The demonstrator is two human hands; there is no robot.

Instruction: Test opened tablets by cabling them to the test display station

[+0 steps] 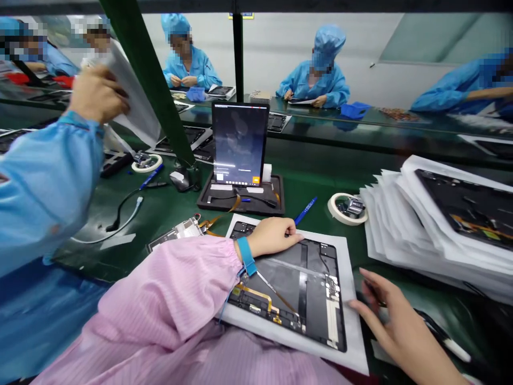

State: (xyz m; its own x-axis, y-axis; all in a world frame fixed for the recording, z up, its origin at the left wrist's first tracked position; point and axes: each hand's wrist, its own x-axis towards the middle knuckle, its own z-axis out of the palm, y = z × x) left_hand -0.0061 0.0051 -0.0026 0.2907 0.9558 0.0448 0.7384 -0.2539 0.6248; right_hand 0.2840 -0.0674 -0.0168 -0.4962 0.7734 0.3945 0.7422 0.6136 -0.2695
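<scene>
A tablet's black back housing [296, 283], its inner side up with ribbon cables and small boards, lies on a white foam sheet [352, 331] in front of me. My left hand [274, 235], with a blue strap [246, 255] on its wrist, rests over the housing's far edge. Its fingers are curled under; what they hold, if anything, is hidden. Just right of the sheet, my right hand [387, 315] has its thumb and fingers apart. A dark object sits behind its fingers, too unclear to name. Beyond the left hand a lit tablet screen [240, 144] stands upright in a black tray [200, 200].
Stacked housings with foam sheets [396, 224] rise at the right, beside a tape roll [348, 208]. A blue pen [305, 210], a battery-like part [176, 232] and cables [120, 214] lie about. At left, a co-worker's hand [98, 93] lifts a white sheet near a green post [150, 80].
</scene>
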